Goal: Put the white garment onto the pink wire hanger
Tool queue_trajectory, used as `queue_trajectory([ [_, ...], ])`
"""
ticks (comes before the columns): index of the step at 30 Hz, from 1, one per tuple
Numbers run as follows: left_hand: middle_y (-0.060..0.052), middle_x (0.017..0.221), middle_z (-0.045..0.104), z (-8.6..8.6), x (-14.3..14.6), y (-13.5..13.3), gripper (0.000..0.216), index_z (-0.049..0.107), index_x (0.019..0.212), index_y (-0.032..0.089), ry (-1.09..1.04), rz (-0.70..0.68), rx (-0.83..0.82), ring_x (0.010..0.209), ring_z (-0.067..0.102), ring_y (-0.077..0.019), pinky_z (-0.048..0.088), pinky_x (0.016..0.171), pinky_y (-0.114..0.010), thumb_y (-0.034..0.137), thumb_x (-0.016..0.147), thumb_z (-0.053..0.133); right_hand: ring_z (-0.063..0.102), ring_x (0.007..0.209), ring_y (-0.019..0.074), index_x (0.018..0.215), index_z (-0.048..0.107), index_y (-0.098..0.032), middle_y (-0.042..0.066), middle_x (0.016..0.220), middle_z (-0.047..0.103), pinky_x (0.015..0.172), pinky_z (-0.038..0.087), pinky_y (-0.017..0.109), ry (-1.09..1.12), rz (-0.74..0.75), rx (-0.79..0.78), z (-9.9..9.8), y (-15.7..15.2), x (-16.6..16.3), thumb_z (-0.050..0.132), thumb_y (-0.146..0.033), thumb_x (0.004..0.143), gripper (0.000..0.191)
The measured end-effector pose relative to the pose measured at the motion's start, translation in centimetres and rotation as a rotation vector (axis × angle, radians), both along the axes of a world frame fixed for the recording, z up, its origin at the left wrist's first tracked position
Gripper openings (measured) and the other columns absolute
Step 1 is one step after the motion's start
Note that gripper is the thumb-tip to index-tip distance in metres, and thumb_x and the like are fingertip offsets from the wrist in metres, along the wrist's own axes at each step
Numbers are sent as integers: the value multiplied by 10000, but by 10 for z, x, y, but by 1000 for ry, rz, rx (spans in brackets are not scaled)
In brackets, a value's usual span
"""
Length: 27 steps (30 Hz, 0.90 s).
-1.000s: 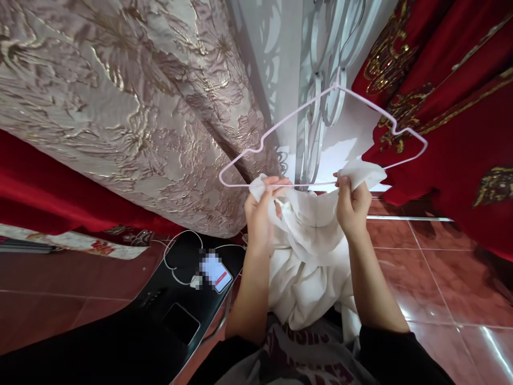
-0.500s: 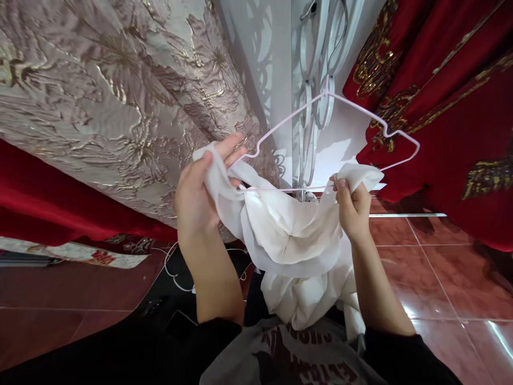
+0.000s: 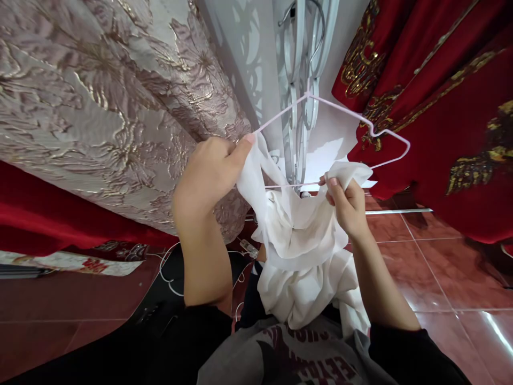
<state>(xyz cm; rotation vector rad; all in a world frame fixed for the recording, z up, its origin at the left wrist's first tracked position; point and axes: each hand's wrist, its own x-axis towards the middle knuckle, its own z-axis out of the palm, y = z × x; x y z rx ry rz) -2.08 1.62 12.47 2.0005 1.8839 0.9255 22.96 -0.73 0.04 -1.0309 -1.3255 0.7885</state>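
A pale pink clothes hanger [image 3: 336, 107] hangs by its hook in front of me. My left hand [image 3: 216, 166] is closed on a strap of a thin white garment [image 3: 304, 246], close against the hanger's left arm, whose end is hidden by the cloth and hand. That strap loops round the left side of the hanger. Farther right, my right hand [image 3: 348, 206] grips the garment's other strap by the hanger's lower bar, below its right shoulder. The rest of the garment falls in folds onto my lap.
A pink-and-gold embossed cloth [image 3: 120, 107] hangs on the left, a red cloth with gold trim [image 3: 433, 107] on the right. Between them stands a white scrolled metal rack [image 3: 294, 53]. A dark seat with white cable [image 3: 168, 272] lies below left, over red floor tiles [image 3: 425, 272].
My left hand has turned over and moved up and right, drawing its strap higher onto the hanger's left arm. Its spread fingers have closed. The right hand keeps its hold.
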Motion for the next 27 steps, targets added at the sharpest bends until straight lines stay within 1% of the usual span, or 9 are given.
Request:
queue_trajectory([
  [2, 8, 589, 527, -11, -3, 1, 341, 650, 758, 205, -111, -35, 121, 577, 477, -160, 385, 616, -323, 486, 951, 633, 465, 560, 82, 982, 697, -201, 8, 739, 612, 537, 387, 264, 41, 50, -38, 9, -1, 1, 566, -528, 967, 353],
  [4, 2, 699, 607, -25, -5, 2, 210, 691, 927, 224, -239, -111, 226, 640, 530, -167, 408, 624, -312, 433, 928, 675, 528, 576, 100, 981, 700, -190, 29, 779, 661, 538, 418, 272, 128, 35, -104, 16, 2, 10, 599, -502, 940, 330],
  [9, 3, 718, 590, -44, -10, 3, 177, 692, 829, 218, -293, -146, 335, 642, 497, -147, 372, 610, -305, 346, 945, 655, 585, 652, 139, 830, 689, -180, 87, 816, 688, 631, 489, 332, 444, -135, -150, 31, 32, 80, 589, -274, 822, 138],
  [12, 5, 699, 557, -42, -14, 4, 174, 695, 816, 221, -279, -136, 349, 640, 471, -148, 346, 597, -308, 330, 945, 651, 540, 644, 149, 834, 718, -183, 83, 721, 615, 646, 458, 358, 415, -205, -169, 52, 50, 125, 501, -178, 843, 217],
  [14, 8, 688, 549, -41, -14, 3, 165, 700, 819, 224, -276, -130, 348, 635, 465, -149, 337, 590, -309, 329, 940, 658, 494, 601, 148, 860, 741, -195, 65, 671, 572, 616, 428, 354, 311, -177, -246, 71, 56, 139, 449, -181, 891, 295],
  [18, 14, 670, 531, -45, -11, 3, 171, 693, 804, 217, -285, -136, 350, 619, 446, -143, 330, 584, -308, 322, 936, 661, 443, 510, 130, 853, 750, -188, 38, 580, 545, 590, 405, 339, 72, -13, -334, 111, 51, 118, 464, -233, 927, 299],
  [22, 7, 686, 544, -54, -6, 7, 167, 694, 827, 216, -287, -113, 371, 638, 467, -147, 368, 594, -300, 324, 946, 649, 561, 494, 182, 839, 714, -154, 66, 561, 619, 588, 478, 358, -145, 193, -313, 130, 38, 76, 518, -339, 930, 284],
  [24, -11, 748, 580, -56, -6, 8, 161, 703, 872, 220, -275, -77, 389, 681, 513, -158, 423, 631, -303, 338, 959, 637, 638, 565, 225, 947, 725, -159, 88, 632, 679, 604, 522, 383, -215, 171, -363, 130, 34, 67, 475, -428, 972, 368],
  [27, -62, 989, 639, -58, -7, 4, 157, 715, 1031, 243, -261, -59, 428, 891, 613, -196, 519, 768, -326, 350, 982, 612, 645, 618, 217, 888, 731, -216, 72, 664, 691, 616, 543, 380, -291, 68, -403, 127, 35, 76, 491, -585, 976, 449],
])
